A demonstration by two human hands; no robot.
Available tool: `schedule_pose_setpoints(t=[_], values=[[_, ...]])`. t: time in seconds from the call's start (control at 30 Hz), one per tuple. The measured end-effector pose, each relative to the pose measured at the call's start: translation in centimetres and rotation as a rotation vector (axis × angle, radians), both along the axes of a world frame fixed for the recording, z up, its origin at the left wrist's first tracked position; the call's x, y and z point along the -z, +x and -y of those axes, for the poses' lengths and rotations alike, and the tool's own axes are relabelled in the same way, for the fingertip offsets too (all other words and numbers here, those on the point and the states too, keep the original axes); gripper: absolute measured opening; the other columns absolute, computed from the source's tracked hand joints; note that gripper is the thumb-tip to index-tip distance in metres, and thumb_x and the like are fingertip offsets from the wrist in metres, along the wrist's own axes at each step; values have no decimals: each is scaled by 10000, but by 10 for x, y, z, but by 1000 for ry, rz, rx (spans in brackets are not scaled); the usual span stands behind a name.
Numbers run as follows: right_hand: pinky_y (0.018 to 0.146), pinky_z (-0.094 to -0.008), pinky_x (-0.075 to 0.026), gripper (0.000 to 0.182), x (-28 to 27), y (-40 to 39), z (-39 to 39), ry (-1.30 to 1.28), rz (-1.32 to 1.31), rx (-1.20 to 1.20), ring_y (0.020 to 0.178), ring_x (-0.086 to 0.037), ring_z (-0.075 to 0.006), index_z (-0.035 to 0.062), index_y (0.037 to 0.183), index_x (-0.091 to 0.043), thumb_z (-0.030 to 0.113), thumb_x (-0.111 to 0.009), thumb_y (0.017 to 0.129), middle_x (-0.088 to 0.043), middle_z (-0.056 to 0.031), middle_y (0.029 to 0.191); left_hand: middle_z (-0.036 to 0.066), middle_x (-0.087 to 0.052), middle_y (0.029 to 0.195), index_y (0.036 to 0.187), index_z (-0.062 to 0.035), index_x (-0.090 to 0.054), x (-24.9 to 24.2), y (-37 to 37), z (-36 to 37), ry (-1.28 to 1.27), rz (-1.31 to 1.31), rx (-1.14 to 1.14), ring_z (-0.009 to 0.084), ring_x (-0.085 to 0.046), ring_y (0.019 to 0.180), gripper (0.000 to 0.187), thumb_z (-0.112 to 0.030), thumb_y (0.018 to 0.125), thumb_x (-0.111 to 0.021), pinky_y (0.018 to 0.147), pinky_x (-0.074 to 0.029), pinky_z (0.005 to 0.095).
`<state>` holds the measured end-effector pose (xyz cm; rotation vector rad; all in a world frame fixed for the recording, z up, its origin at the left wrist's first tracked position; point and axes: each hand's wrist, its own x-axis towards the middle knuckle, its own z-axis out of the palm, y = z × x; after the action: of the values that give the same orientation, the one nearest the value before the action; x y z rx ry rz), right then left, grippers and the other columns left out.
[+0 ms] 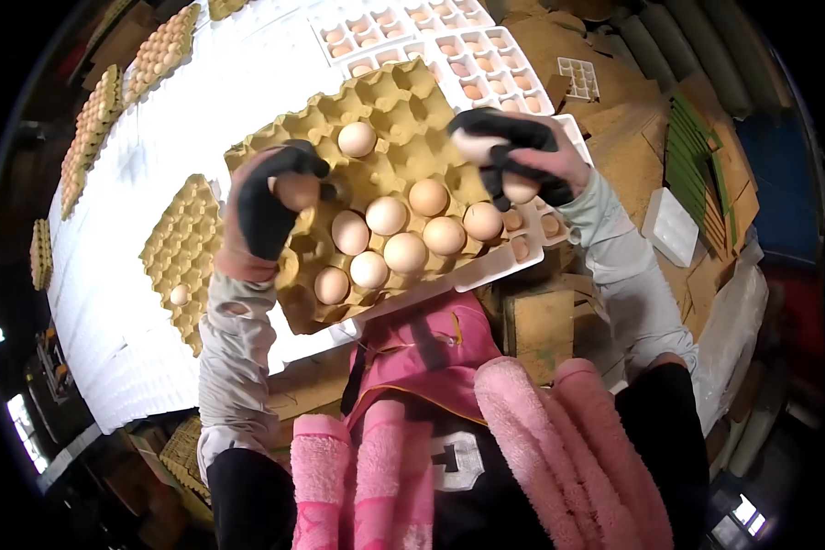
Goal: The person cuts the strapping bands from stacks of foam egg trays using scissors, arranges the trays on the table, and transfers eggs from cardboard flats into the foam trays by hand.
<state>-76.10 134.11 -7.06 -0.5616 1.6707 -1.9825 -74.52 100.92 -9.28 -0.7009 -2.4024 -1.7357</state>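
My left hand (264, 206), in a black fingerless-style glove, curls around a brown egg (297, 191) above the left side of a yellowish pulp egg tray (408, 110). Over the tray's right edge, my right hand (539, 151), gloved alike, grips two eggs: a pale, blurred one (475, 148) by the fingertips and a browner one (520, 190) lower in the palm. Several eggs sit in the tray's near cups, among them a pale egg (405, 253). A lone egg (357, 139) rests farther back. My hands hide some cups.
White compartment trays (504, 64) holding eggs stand at the back right. Another white tray (486, 269) shows under the pulp tray. To the left lies a pulp tray (188, 238) with one egg (179, 294). Stacked full egg trays (92, 137) line the table's far-left edge.
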Motion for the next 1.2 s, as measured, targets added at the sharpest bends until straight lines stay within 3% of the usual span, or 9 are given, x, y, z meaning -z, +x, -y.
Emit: schedule_pose_setpoints(t=[0.07,0.17,0.3,0.43,0.6,0.9,1.03,1.1,1.2], values=[[725,-292,-536,468,-6,-13,29,432,-527,-220,900,-618,-187,101,1254,-566,253,-660,822,-587,-129,1118,91,-634,1068,975,-1,-633,-31,-1,-23,-207,696,-34,215,-638,891,310,-163,742,-758,738,-546,301],[707,-287,-515,455,-18,-2,71,1483,-1066,-432,849,-636,-224,204,1067,-662,474,-720,705,-578,-101,1088,35,-639,1095,951,-77,-671,-20,-5,-49,-1101,-302,308,254,-623,842,417,-384,676,-734,703,-508,359],[695,-280,-519,491,-1,-13,46,1131,-1101,-181,839,-641,-226,154,1074,-658,428,-753,679,-610,-130,1048,111,-613,1127,1024,-24,-633,-22,-2,-46,-935,-184,363,309,-596,937,529,-405,674,-741,792,-464,393],[668,-305,-570,404,23,-33,-18,-365,379,39,806,-665,-196,-54,1101,-619,297,-589,903,-656,-141,1054,81,-665,952,1063,22,-592,-34,-3,-35,159,605,104,128,-610,747,363,-61,726,-699,657,-518,238],[729,-314,-552,372,41,-10,25,-113,29,409,858,-647,-195,39,1131,-639,158,-725,789,-660,-110,1004,143,-581,1168,1127,-83,-626,-33,2,-61,-750,-73,307,336,-614,916,444,-167,704,-731,767,-512,388],[821,-332,-516,530,5,-36,48,1198,-860,-153,1021,-587,-226,174,1114,-614,406,-764,662,-473,-134,1282,154,-538,1235,1208,-127,-566,-47,-2,-71,-757,-84,562,295,-637,878,539,-200,689,-690,709,-518,358],[925,-325,-456,598,95,-31,64,381,-383,302,1026,-580,-259,148,1159,-568,457,-746,679,-506,-155,1248,145,-543,1208,1076,-197,-660,-62,-7,-68,-516,-66,493,274,-648,821,372,-178,709,-710,664,-527,318],[902,-323,-472,621,19,-40,37,935,-932,112,993,-594,-275,148,1138,-597,473,-772,640,-530,-185,1199,185,-561,1148,1064,-184,-677,-68,3,-77,-725,23,338,320,-632,869,394,-160,677,-743,720,-528,362],[704,-255,-532,368,23,-68,-3,-88,112,140,848,-636,-130,37,1097,-651,231,-720,792,-644,-88,1062,197,-555,921,1292,-96,-476,-55,14,-94,-872,-107,185,349,-551,788,626,-232,732,-722,645,-469,430]])
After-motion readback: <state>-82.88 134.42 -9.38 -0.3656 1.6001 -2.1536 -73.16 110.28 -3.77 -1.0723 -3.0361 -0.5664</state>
